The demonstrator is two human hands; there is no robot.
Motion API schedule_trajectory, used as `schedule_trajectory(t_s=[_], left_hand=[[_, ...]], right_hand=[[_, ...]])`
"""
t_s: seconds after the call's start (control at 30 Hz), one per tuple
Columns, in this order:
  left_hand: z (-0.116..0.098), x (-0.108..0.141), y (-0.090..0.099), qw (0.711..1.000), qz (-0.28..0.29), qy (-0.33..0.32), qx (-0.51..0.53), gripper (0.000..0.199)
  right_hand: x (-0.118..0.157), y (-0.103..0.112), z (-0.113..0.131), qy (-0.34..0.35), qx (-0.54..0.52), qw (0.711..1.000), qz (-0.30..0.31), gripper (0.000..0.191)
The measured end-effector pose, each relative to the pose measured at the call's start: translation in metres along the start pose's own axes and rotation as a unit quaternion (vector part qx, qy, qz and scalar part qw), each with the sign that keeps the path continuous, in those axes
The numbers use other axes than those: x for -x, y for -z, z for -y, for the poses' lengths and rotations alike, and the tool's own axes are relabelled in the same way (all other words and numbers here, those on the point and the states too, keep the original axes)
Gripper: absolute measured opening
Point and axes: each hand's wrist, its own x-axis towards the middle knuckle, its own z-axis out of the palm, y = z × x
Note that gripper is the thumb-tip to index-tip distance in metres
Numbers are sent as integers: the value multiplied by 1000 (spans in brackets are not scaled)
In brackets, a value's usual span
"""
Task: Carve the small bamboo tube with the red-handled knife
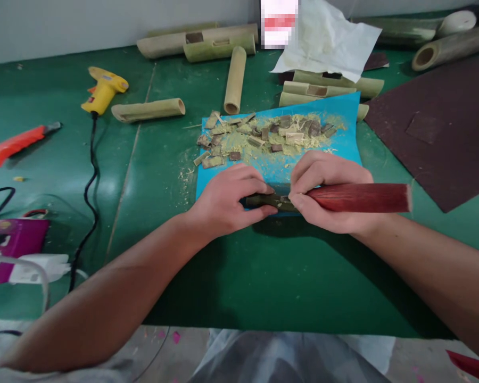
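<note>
A short dark green bamboo piece (265,200) lies near the front edge of the blue sheet (349,119). My left hand (229,199) grips its left part between thumb and fingers. In my right hand (329,186) is a knife with a thick red wooden handle (363,198), which points out to the right. A greyish strip, perhaps its blade, shows between the two hands at the bamboo; most of it is covered by my fingers. Behind the hands, wood chips (259,139) and yellowish shavings are strewn over the blue sheet.
Cut bamboo tubes (219,45) lie along the back. A yellow glue gun (104,90) with a black cord, an orange cutter (19,143) and a purple power box (19,244) are at left. A dark brown sheet (443,133) lies at right, white paper (327,40) behind.
</note>
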Motion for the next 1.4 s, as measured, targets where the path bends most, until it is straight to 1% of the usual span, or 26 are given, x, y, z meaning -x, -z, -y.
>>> schedule_trajectory(t_s=[0.2,0.3,0.43,0.57,0.67,0.9,0.97,1.03,1.13,1.23,1.3,1.4], left_hand=[[0,0,-1,1000,-4,3,6,22],[0,-1,-1,1000,-7,-4,14,21],[0,-2,-1,1000,-4,-1,15,19],[-1,-1,-1,1000,-4,6,16,20],[-1,-1,-1,1000,-4,12,22,20],[-1,0,-1,1000,0,16,22,19],[-2,0,-2,1000,-1,18,22,19],[-2,0,-2,999,2,23,23,20],[-2,0,-2,999,12,30,23,19],[-2,-1,-1,999,8,28,25,20],[-2,-1,-1,999,5,24,23,20],[-2,-1,-1,1000,3,19,21,18]], right_hand=[[3,3,2,-2,17,1000,-25,23],[5,5,5,-19,20,999,-27,19],[4,3,6,-15,6,999,-50,13],[3,-1,4,-14,0,999,-32,16],[2,-3,2,-22,-6,999,-35,20],[2,-4,3,-27,15,999,-39,18],[2,-4,2,-16,9,999,-41,19],[2,-3,2,-9,2,999,-35,20],[3,-3,1,-23,-2,999,-25,19],[3,-1,1,-34,3,999,-23,26],[3,0,2,-37,4,999,-32,31],[3,1,6,-48,7,999,-23,38]])
